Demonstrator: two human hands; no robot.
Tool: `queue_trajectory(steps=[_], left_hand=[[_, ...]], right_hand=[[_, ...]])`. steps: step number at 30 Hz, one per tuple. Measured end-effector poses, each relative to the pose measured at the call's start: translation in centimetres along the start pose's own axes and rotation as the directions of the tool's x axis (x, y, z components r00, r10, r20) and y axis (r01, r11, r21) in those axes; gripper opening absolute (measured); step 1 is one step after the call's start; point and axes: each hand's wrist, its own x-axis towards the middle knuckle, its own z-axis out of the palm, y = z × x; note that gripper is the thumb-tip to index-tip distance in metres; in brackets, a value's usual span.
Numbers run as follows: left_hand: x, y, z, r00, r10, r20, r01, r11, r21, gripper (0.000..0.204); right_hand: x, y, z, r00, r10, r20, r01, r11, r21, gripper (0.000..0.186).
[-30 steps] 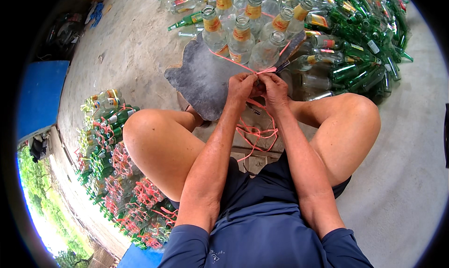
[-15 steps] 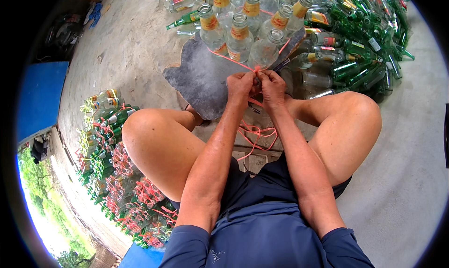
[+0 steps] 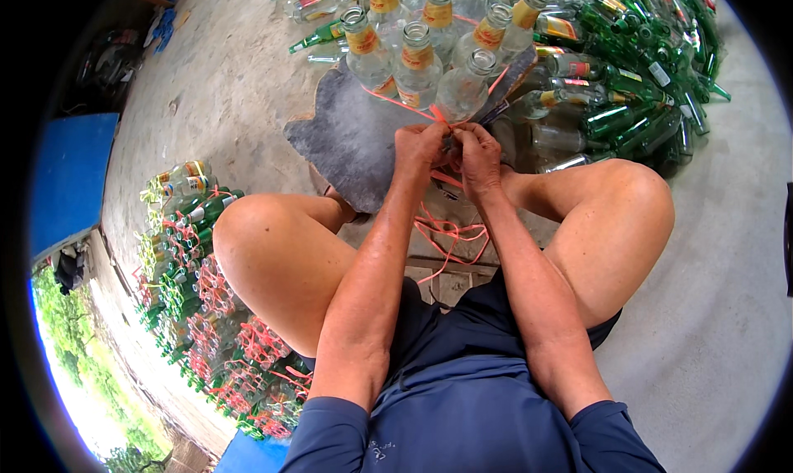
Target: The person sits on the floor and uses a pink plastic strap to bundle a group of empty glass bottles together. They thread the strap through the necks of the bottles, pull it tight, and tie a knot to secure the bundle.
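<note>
Several clear glass bottles (image 3: pixel 417 64) with yellow-orange neck labels stand upright and close together on a dark grey slab (image 3: pixel 343 138). An orange-pink plastic string (image 3: pixel 440 114) runs round the group and comes together at its near side. There my left hand (image 3: pixel 420 145) and my right hand (image 3: pixel 477 152) are side by side, fingers pinched closed on the string. Their fingertips nearly meet, and the string's crossing between them is partly hidden. Loose lengths of the same string hang below my hands between my legs.
A big heap of green and clear bottles (image 3: pixel 636 101) lies at the far right. On the left are rows of bottles bundled with string (image 3: pixel 198 250). A blue panel (image 3: pixel 74 175) stands at the far left. Bare concrete floor (image 3: pixel 694 308) extends on the right.
Both hands have shifted very slightly left and stay pinched on the string. A short upright piece of string now shows more above the fingers. The view has shifted a little.
</note>
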Motion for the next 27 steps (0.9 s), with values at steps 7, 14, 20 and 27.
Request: queue_trajectory(steps=[7, 14, 20, 27], left_hand=[[0.8, 0.2, -0.1, 0.993, -0.116, -0.007, 0.117, 0.993, 0.009, 0.015], [1.1, 1.0, -0.6, 0.979, -0.204, 0.02, 0.203, 0.979, 0.015, 0.011], [1.3, 1.3, -0.9, 0.967, -0.25, 0.049, 0.248, 0.968, 0.031, 0.007], [1.8, 1.2, -1.2, 0.956, -0.285, 0.07, 0.283, 0.959, 0.032, 0.004]], right_hand=[[-0.3, 0.1, 0.3, 0.998, 0.041, 0.056, -0.05, 0.985, 0.164, 0.012], [0.3, -0.9, -0.7, 0.984, 0.118, 0.135, -0.138, 0.979, 0.153, 0.012], [0.5, -1.5, -1.1, 0.976, 0.135, 0.171, -0.156, 0.981, 0.116, 0.011], [1.1, -1.5, -1.5, 0.968, 0.15, 0.199, -0.17, 0.982, 0.082, 0.011]])
